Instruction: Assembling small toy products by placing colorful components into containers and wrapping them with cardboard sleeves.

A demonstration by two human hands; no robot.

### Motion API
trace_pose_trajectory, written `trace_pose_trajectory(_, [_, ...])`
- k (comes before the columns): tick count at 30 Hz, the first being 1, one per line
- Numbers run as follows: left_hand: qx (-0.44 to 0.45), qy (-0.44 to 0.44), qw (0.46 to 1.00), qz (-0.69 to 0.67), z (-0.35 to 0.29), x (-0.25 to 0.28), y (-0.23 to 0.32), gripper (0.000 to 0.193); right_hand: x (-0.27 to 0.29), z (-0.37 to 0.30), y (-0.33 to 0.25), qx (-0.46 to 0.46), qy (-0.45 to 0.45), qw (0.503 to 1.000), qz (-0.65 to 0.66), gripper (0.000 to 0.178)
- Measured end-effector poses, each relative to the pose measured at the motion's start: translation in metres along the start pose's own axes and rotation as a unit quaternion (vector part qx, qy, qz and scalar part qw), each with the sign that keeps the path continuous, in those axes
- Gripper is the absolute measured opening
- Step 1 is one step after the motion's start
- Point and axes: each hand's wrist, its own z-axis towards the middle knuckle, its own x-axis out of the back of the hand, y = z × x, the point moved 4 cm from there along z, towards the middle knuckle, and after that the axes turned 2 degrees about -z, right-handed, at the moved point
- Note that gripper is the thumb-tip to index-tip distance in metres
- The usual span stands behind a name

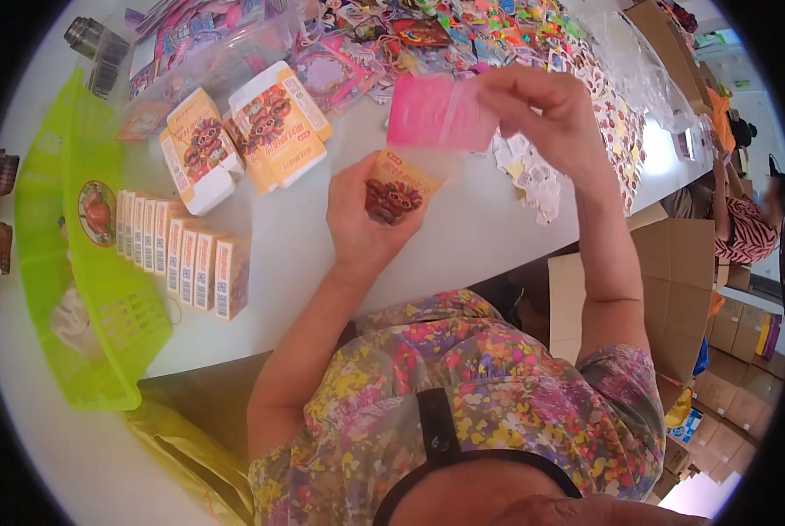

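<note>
My left hand (354, 219) is closed around a small yellow-orange box (399, 195) with a red-brown cartoon print, held above the white table. A pale edge shows at the box's upper end; whether that end is open I cannot tell. Pinched by its right edge in my right hand (546, 114) is a flat pink card or packet (429, 112), blurred, just above the box. To the left, several matching boxes (191, 259) stand upright in a row. Behind them lie unfilled-looking carton blanks of the same print (278, 127), some partly folded (201, 149).
A lime-green plastic basket (55, 289) stands at the left edge. Colourful small trinkets (498, 35) heap along the far side, by a clear bin (226, 53) of pink packets. White paper scraps (533, 180) lie under my right arm. Cardboard boxes (673, 272) and another person (752, 219) are at the right.
</note>
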Motion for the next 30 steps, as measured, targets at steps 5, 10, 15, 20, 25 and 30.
trace_pose_trajectory(5, [-0.032,-0.009,0.999,0.029,-0.002,-0.002,0.0,0.073,-0.005,-0.025,-0.022,0.128,-0.073,0.932,-0.331,0.011])
trace_pose_trajectory(10, [-0.037,0.014,0.999,0.018,-0.003,-0.002,0.0,0.071,0.005,-0.035,-0.029,0.13,-0.057,0.926,-0.35,0.008])
trace_pose_trajectory(15, [-0.058,-0.016,0.998,0.028,-0.002,-0.003,0.008,0.069,-0.006,-0.037,-0.026,0.141,-0.126,0.906,-0.379,0.006])
trace_pose_trajectory(20, [-0.038,-0.041,0.998,-0.007,-0.005,-0.006,0.005,0.07,-0.019,-0.03,-0.017,0.122,-0.133,0.917,-0.356,0.01])
trace_pose_trajectory(25, [0.005,-0.063,0.998,-0.028,-0.006,-0.011,0.003,0.071,-0.028,-0.034,-0.006,0.089,-0.04,0.941,-0.324,0.018])
trace_pose_trajectory(30, [0.121,-0.077,0.978,-0.15,-0.014,-0.014,-0.011,0.075,-0.045,-0.053,-0.008,0.179,0.044,0.941,-0.282,0.027])
